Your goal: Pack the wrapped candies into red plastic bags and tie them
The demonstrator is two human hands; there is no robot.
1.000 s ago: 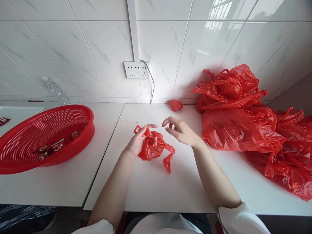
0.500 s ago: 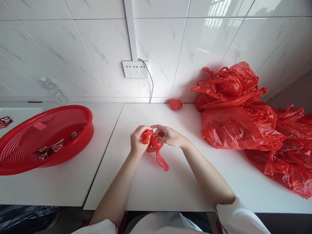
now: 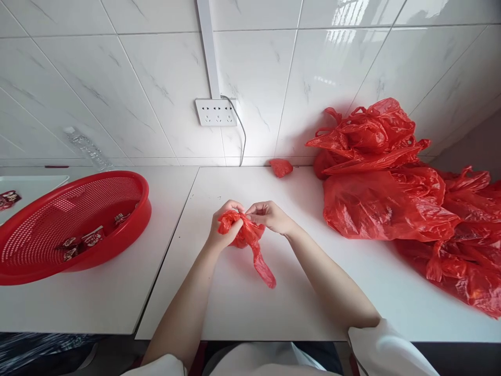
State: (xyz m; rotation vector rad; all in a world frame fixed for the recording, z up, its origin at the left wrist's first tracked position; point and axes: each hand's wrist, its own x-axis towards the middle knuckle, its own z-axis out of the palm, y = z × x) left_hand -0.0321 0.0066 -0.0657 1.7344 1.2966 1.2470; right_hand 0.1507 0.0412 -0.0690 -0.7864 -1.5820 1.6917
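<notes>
A crumpled red plastic bag (image 3: 250, 243) is bunched between both hands above the white table (image 3: 242, 308). My left hand (image 3: 225, 224) is closed around the bag's upper left part. My right hand (image 3: 270, 215) pinches the top of the bag with fingers curled. A twisted tail of the bag hangs down toward the table, ending near the middle of it.
A large heap of red plastic bags (image 3: 391, 193) fills the right side. A small balled red bag (image 3: 281, 167) lies by the wall. A red mesh basket (image 3: 27, 263) with several small packets (image 3: 92, 237) sits at left. A wall socket (image 3: 216, 112) with a cable is behind.
My right hand, open and apart from the bag a second ago, has come in and pinched it. The bag is bunched tighter, and its tail has dropped lower.
</notes>
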